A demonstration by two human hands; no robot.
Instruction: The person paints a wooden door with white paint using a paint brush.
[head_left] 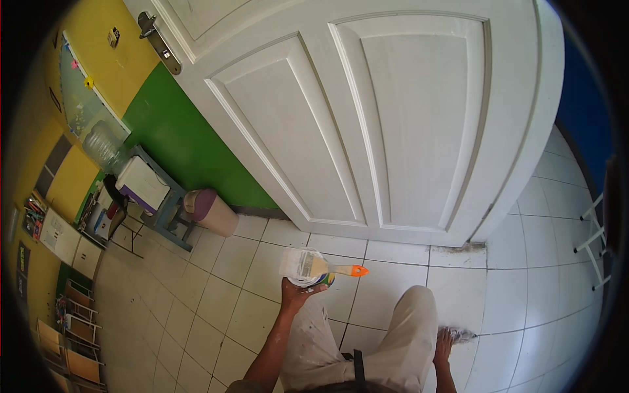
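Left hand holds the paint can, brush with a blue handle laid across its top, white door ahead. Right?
Not quite. In the head view the brush has an orange handle, not blue. The rest holds: the left hand holds the paint can with the brush laid across its top, and the white door is ahead.

White panelled door (367, 124) with metal lever handle (156, 39); green-and-yellow wall (177, 131); white tiled floor (216, 288); pale bin with purple lid (209, 211) beside a blue-grey stool (167, 206) bearing a white box (141, 183); clear water bottle (105, 145); wooden chairs (75, 334) stacked at left; white metal frame (593, 236) at right
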